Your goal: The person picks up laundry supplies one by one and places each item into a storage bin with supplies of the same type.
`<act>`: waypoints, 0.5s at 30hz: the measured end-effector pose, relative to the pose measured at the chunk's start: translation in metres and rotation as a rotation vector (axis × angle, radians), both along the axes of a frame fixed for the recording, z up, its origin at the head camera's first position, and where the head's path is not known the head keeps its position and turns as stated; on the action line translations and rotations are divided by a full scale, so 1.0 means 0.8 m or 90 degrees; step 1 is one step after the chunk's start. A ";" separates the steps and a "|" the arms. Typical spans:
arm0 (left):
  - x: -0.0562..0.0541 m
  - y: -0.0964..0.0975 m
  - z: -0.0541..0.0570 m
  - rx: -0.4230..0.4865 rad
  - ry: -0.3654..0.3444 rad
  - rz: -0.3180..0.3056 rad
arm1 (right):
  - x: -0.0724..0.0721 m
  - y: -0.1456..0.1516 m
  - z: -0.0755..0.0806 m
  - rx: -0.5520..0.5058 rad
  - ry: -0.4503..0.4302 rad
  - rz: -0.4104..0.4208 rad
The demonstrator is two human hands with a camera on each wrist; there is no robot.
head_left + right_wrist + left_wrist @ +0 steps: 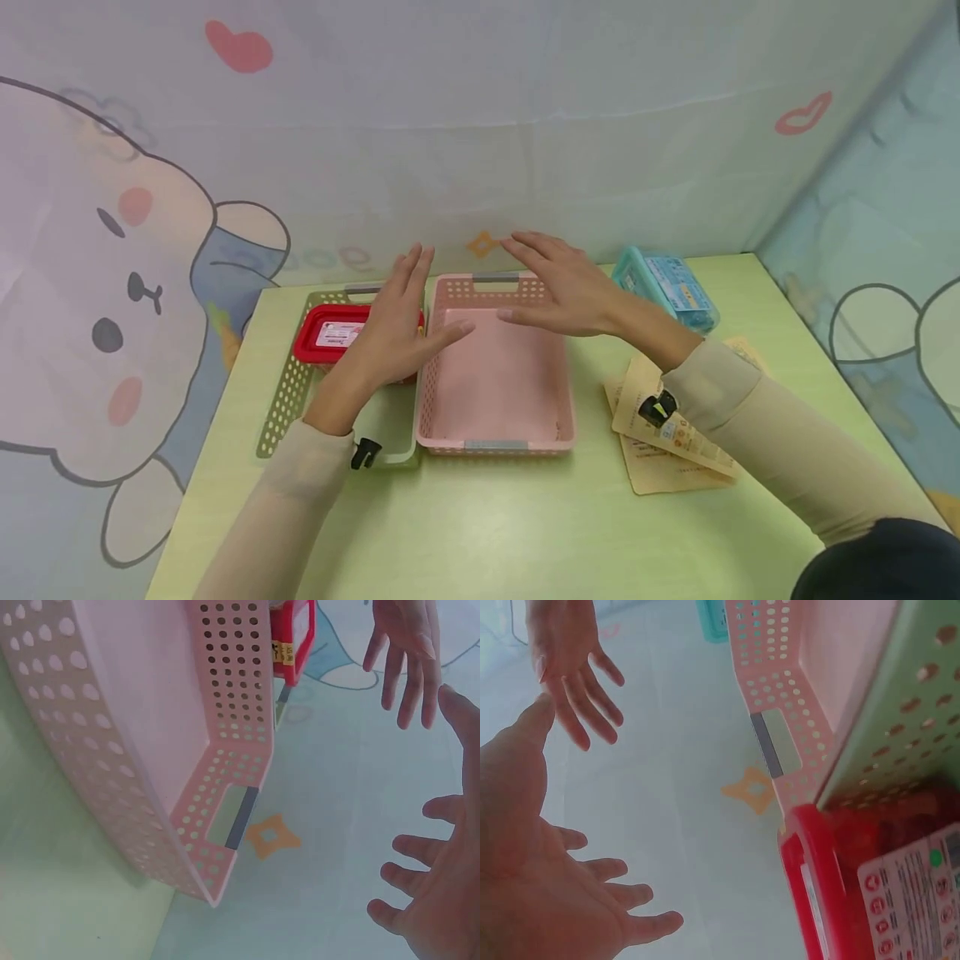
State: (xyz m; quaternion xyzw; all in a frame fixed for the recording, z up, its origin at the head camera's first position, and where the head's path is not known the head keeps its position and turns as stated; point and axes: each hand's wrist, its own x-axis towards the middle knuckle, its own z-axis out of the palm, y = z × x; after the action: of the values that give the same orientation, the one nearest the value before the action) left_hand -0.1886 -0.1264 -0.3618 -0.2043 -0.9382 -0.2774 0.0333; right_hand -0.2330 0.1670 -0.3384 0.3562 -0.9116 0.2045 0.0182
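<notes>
Both hands are raised above the baskets with fingers extended and nothing held. My left hand hovers over the boundary between the green basket and the pink basket. In the left wrist view its thumb and fingers are spread. My right hand is above the pink basket's far right corner, fingers pointing left; the right wrist view also shows them spread. A box with a red lid sits in the green basket, partly hidden by the left hand. No items show inside the pink basket.
A turquoise container with a label stands at the back right. Several beige printed packets lie overlapping on the table under the right forearm. A printed curtain hangs behind the table and along its sides.
</notes>
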 end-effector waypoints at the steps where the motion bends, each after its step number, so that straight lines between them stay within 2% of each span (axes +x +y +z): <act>1: -0.001 0.002 0.000 0.002 0.000 -0.002 | 0.000 0.002 -0.001 -0.001 0.000 -0.003; 15: -0.006 0.038 -0.017 0.034 -0.033 -0.014 | 0.002 0.033 -0.007 -0.025 0.001 -0.022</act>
State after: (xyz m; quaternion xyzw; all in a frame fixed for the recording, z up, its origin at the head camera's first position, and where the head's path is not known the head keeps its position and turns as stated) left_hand -0.1931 -0.0957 -0.3752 -0.2066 -0.9285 -0.3082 0.0114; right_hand -0.2311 0.1932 -0.3439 0.3399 -0.9134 0.2220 0.0295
